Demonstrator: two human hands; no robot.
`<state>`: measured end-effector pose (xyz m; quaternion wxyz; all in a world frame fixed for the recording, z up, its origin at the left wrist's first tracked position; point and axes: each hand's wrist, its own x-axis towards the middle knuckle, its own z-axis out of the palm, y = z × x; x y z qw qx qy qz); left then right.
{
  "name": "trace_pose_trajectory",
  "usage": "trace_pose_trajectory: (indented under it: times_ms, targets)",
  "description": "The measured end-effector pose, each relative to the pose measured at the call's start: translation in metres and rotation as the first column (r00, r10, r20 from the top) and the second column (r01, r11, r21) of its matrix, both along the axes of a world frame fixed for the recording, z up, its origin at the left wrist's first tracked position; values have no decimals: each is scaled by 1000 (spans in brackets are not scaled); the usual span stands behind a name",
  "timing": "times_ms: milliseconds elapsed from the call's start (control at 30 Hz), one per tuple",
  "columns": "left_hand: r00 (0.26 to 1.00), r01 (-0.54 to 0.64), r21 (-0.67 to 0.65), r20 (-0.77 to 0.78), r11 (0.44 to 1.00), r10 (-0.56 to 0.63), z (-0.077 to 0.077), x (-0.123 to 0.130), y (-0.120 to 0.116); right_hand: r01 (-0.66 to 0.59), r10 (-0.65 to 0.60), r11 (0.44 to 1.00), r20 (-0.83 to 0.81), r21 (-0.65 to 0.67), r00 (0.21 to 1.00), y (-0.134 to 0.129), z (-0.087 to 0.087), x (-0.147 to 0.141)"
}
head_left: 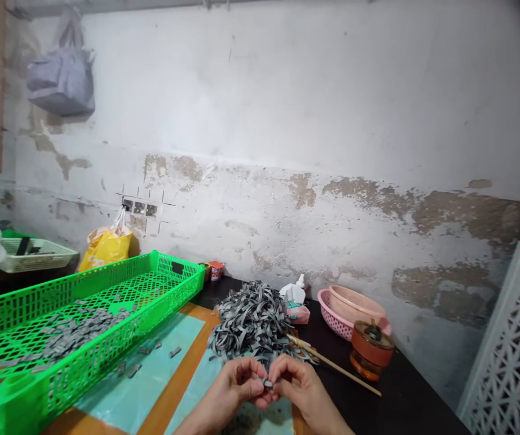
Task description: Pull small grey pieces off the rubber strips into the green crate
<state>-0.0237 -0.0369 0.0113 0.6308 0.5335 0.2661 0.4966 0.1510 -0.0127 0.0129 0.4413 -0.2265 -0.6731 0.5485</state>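
My left hand and my right hand meet low in the middle of the view, their fingertips pinching a small dark grey piece between them. Just beyond my hands lies a heaped pile of long, thin grey strips. Short grey cut pieces are scattered inside a bright green plastic mesh basket to my left. A few similar pieces lie on a pale turquoise mat between the basket and my hands.
Two thin wooden sticks lie on the black tabletop to the right, near an amber glass jar, a pink colander and a white bottle. A white lattice crate stands at far right against the stained wall.
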Motion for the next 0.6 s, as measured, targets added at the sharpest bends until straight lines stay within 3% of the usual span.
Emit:
trace_pose_trajectory:
  times_ms: [167, 267, 433, 600]
  targets:
    - [999, 25, 18, -36, 1000, -24, -1, 0, 0, -94, 94, 995, -8, -23, 996, -1, 3, 3]
    - [996, -20, 10, -82, 1000, 21, -3, 1, 1, -99, 100, 993, 6, -71, 995, -2, 2, 2]
    - [958, -176, 89, -216, 980, 191, -8, 0, 5, -27, 39, 981, 59, -194, 997, -2, -4, -2]
    - [962, -178, 84, -194, 980, 191, -5, -1, 6, 83, -63, 958, 79, -275, 995, -2, -1, -4]
